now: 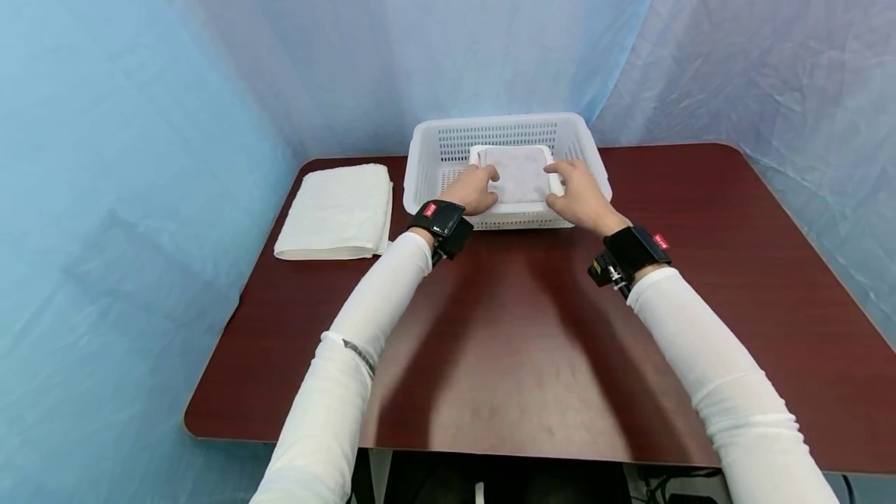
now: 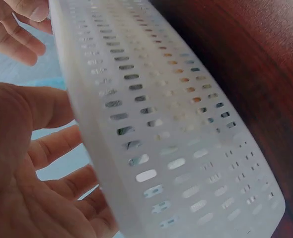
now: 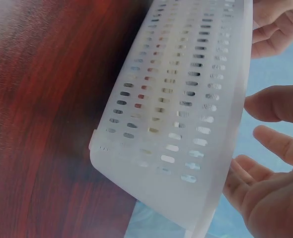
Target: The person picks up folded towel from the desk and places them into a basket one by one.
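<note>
A white plastic basket [image 1: 427,166] with slotted walls stands at the back of the table. Inside lies a flat white rectangular item [image 1: 519,177] with rounded corners and a greyish top; its exact kind is unclear. My left hand [image 1: 474,189] reaches over the basket's front rim to the item's left side, and my right hand [image 1: 579,197] is at its right side. In both wrist views the fingers are spread and loosely bent beyond the rim, partly hidden by the basket wall [image 2: 151,109].
A folded white towel [image 1: 334,212] lies on the dark red table [image 1: 707,255], left of the basket. Light blue sheeting [image 1: 350,37] hangs behind and on both sides. Cables [image 1: 658,484] show below the table's front edge.
</note>
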Demonstrator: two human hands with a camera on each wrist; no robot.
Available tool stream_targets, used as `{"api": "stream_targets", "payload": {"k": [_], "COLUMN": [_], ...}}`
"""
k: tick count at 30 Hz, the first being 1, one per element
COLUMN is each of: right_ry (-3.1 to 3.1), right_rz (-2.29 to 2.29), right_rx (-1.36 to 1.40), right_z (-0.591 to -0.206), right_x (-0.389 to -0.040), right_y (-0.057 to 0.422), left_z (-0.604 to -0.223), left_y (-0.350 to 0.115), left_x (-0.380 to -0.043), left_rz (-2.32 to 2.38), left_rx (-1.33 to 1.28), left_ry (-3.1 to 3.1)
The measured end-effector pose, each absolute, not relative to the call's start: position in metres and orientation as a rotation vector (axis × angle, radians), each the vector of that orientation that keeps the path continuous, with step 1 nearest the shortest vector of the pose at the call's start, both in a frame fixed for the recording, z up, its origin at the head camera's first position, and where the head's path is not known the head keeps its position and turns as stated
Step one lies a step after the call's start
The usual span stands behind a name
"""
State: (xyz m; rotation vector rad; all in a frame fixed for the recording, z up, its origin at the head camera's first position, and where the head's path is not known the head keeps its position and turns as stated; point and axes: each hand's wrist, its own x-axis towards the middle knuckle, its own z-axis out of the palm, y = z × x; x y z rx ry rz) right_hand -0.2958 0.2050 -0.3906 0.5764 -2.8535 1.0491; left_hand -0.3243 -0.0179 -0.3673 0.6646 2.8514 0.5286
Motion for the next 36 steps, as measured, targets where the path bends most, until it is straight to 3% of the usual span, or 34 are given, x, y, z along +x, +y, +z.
{"api": "stream_targets", "payload": {"k": [36], "right_ry": [-2.760], "right_rz": [1.080], "right_rx": [0.620], "right_z": [-0.416], "right_x": [-0.279], "right_y": [0.213], "left_z": [-0.401], "left_y": [-0.023], "left_x": [-0.307], "left_rz": [0.793], "left_rx": [0.724], "left_ry": [2.966]}}
